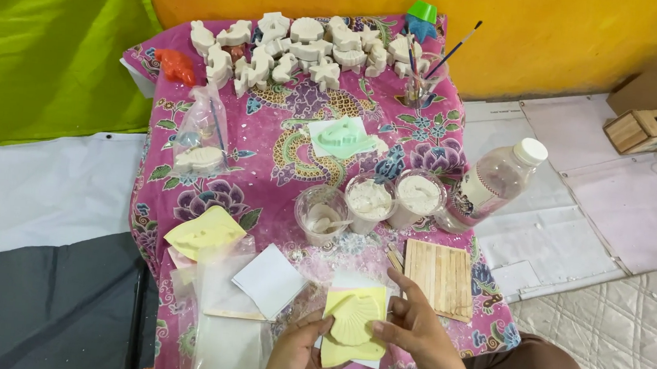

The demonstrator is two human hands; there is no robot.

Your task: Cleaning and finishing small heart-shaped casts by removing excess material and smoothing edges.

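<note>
Both hands, left hand point(295, 358) and right hand point(418, 336), grip my yellow shell mold point(354, 319) above the pink cloth point(267, 164), near the stick mat point(438, 277).

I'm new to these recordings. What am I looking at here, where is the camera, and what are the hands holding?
There is no machine here: a person works with bare hands. The one picture comes from a camera on the person's head, looking down. The left hand and right hand together hold a yellow shell mould. They work over a low table with a pink flowered cloth. On it are rows of white plaster figures, three plastic cups of white paste or powder, a capped bottle, a mat of wooden sticks, a green mould, another yellow mould and a glass of brushes.
</note>
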